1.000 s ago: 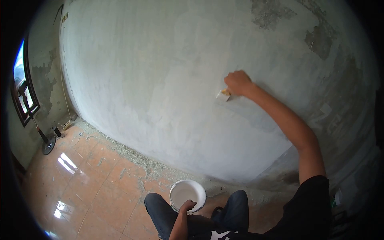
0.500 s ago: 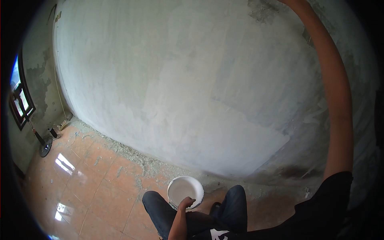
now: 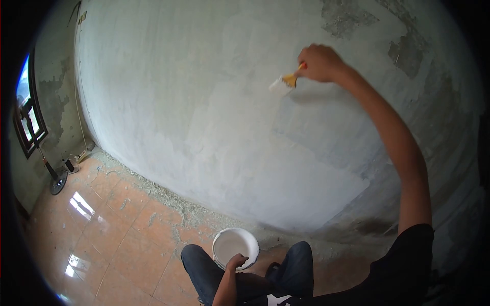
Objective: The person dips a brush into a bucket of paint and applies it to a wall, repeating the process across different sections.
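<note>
My right hand (image 3: 320,63) is closed around the handle of a paintbrush (image 3: 289,81) in front of the upper wall. The brush has a yellow ferrule and white-coated bristles, which point left and down at the wall. My left hand (image 3: 238,261) is closed at the near rim of a white bucket (image 3: 253,244), between my knees; its fingers seem to grip the rim. Pale, whitish material shows inside the bucket. The wall (image 3: 229,122) carries uneven whitish patches over grey-green.
Scraped flakes (image 3: 178,203) lie along the wall's foot on the orange tiled floor (image 3: 122,245). A stand with a round black base (image 3: 58,182) is at the far left, below a window (image 3: 29,112). Bare patches (image 3: 408,53) mark the upper right wall.
My right hand has come down and left from the top right edge, bringing the brush into view. The left hand stays at the bucket. The view has shifted slightly.
</note>
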Demonstrator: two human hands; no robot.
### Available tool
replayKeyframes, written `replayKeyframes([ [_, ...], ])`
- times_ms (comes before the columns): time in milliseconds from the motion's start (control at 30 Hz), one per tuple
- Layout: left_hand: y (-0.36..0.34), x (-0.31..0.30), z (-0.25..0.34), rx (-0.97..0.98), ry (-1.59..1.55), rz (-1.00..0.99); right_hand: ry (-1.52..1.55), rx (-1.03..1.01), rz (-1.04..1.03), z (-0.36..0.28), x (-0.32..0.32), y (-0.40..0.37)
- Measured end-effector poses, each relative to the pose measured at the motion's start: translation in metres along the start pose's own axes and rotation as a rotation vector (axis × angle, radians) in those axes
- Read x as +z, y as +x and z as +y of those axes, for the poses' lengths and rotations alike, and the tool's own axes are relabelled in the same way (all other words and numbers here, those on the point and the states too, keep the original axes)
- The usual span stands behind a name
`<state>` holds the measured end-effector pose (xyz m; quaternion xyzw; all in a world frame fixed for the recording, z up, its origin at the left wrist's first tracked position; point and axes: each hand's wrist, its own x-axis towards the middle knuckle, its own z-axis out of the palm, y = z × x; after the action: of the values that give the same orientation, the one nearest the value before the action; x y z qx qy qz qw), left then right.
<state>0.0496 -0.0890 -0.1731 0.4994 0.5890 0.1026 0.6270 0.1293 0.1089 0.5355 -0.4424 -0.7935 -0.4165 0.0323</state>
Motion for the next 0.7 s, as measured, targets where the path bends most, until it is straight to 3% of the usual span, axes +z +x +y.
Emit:
replayKeyframes([
  [133,0.001,0.001,-0.002,0.008,0.013,0.003,0.056,-0.031,-0.249,-0.023,0.032,-0.003],
  [233,0.002,-0.001,-0.006,0.054,-0.032,0.046,0.009,0.034,-0.191,-0.014,0.036,0.006],
  [367,0.004,-0.004,-0.005,0.005,0.068,-0.032,-0.055,0.125,0.005,0.033,0.004,0.028],
  [433,0.005,-0.001,-0.006,-0.008,0.091,-0.042,-0.172,0.187,0.234,0.062,-0.012,0.038],
  [500,0.01,0.003,-0.012,0.051,-0.02,0.007,-0.24,0.244,0.344,0.102,-0.036,0.051],
  [567,0.009,0.0,-0.009,0.012,0.017,-0.03,-0.306,0.317,0.209,0.096,-0.108,0.031],
  [600,0.008,-0.001,-0.007,-0.023,0.051,-0.063,-0.305,0.317,0.208,0.111,-0.113,0.033],
  [667,0.005,0.0,-0.007,-0.017,0.056,-0.055,-0.499,0.298,0.653,0.154,-0.117,0.038],
  [700,0.004,0.0,-0.007,-0.01,0.062,-0.044,-0.501,0.3,0.654,0.153,-0.127,0.036],
])
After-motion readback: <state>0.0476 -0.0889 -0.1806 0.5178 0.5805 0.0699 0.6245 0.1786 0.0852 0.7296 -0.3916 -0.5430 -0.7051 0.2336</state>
